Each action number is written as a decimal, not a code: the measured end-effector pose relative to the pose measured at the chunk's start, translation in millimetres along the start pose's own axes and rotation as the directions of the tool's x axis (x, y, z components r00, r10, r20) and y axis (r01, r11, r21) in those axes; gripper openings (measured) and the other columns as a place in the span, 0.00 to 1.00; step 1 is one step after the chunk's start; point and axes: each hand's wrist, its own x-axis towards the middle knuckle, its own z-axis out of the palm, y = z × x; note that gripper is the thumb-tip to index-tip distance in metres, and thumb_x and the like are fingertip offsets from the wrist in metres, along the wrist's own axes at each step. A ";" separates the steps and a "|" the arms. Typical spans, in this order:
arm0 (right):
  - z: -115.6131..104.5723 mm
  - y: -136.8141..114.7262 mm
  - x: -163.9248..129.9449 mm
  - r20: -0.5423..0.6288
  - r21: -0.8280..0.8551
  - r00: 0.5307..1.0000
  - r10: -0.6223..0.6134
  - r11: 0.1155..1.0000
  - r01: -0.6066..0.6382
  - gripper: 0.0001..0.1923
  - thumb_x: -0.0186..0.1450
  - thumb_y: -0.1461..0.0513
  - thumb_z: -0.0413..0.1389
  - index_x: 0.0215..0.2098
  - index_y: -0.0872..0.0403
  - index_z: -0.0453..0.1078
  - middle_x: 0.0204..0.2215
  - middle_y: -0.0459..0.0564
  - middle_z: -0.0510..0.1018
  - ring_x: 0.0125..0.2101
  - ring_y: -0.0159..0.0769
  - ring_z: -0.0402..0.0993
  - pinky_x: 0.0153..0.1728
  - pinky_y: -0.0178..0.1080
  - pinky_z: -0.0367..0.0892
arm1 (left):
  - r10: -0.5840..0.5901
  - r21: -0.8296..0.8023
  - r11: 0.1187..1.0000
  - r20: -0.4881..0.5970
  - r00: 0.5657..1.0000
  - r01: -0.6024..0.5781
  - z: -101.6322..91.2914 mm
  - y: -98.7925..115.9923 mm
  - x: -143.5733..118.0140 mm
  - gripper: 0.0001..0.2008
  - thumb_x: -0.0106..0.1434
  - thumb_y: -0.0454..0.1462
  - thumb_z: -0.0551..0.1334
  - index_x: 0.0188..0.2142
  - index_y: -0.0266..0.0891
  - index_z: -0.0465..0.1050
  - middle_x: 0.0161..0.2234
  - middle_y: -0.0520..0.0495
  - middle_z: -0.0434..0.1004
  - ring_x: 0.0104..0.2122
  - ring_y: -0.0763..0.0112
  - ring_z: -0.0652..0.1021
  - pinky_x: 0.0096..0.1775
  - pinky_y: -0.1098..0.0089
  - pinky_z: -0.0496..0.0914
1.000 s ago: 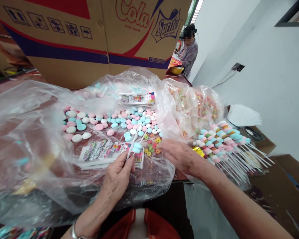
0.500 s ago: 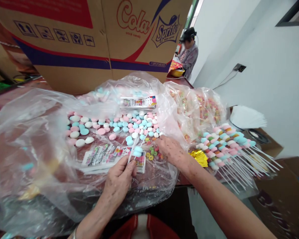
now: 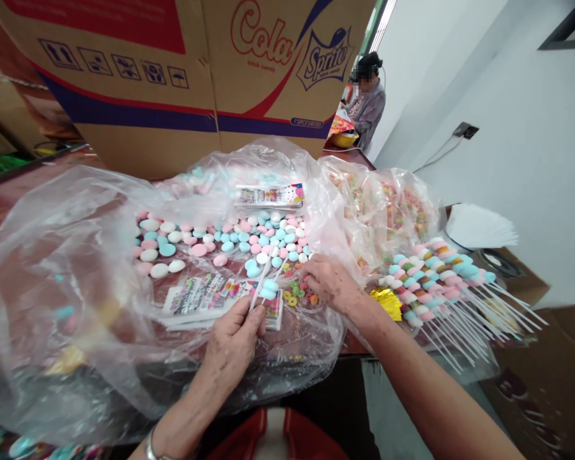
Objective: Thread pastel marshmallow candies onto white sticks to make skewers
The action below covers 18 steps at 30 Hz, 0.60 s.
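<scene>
My left hand (image 3: 234,338) is closed in a pinch on thin white candy sticks (image 3: 263,278). Two light-blue marshmallow candies (image 3: 269,289) are threaded on one of them, just above my fingertips. On the right, my right hand (image 3: 334,284) reaches down beside small coloured gummy rings (image 3: 294,295), its fingers bent together; whatever lies between the fingertips is hidden. Pink, white and blue marshmallow candies (image 3: 244,237) lie loose behind both hands on a clear plastic bag (image 3: 91,236). Under the sticks are printed wrappers (image 3: 211,300).
Finished-looking candy skewers (image 3: 441,281) are piled at the right, next to gold ties (image 3: 386,303) and bags of gummy rings (image 3: 388,198). More wrappers (image 3: 271,196) lie farther back. A large carton (image 3: 196,83) stands behind. Another person (image 3: 368,102) works beyond it.
My left hand keeps its hold on the sticks and blue candies. My right hand stays by the gummy rings, its fingers shifted slightly. The whole view has moved a little.
</scene>
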 end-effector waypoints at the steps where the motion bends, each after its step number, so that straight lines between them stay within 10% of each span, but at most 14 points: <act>1: 2.6 -0.9 -2.0 0.003 -0.006 1.000 -0.022 1.000 0.022 0.09 0.68 0.67 0.51 0.36 0.55 0.73 0.36 0.52 0.76 0.39 0.38 0.69 0.41 0.37 0.62 | -0.005 -0.016 1.000 0.023 1.000 0.006 -0.1 0.0 0.2 0.16 0.65 0.45 0.56 0.23 0.42 0.64 0.16 0.59 0.58 0.16 0.75 0.59 0.20 0.73 0.52; 14: 18.6 2.3 -15.8 -0.036 0.001 0.965 -0.261 0.965 0.261 0.14 0.63 0.72 0.47 0.43 0.56 0.70 0.45 0.57 0.77 0.49 0.43 0.70 0.48 0.43 0.65 | -0.002 0.050 0.999 0.028 1.000 0.000 -1.3 5.0 0.2 0.16 0.66 0.44 0.56 0.23 0.41 0.63 0.18 0.57 0.60 0.19 0.74 0.61 0.23 0.72 0.54; 18: 17.7 -5.1 -17.6 -0.077 0.058 0.985 -0.155 0.985 0.160 0.16 0.60 0.72 0.50 0.45 0.56 0.69 0.44 0.57 0.77 0.47 0.43 0.71 0.46 0.43 0.66 | -0.005 0.035 0.999 0.040 0.999 0.004 -0.7 5.4 0.5 0.16 0.65 0.45 0.56 0.23 0.42 0.64 0.17 0.58 0.59 0.18 0.74 0.60 0.22 0.72 0.54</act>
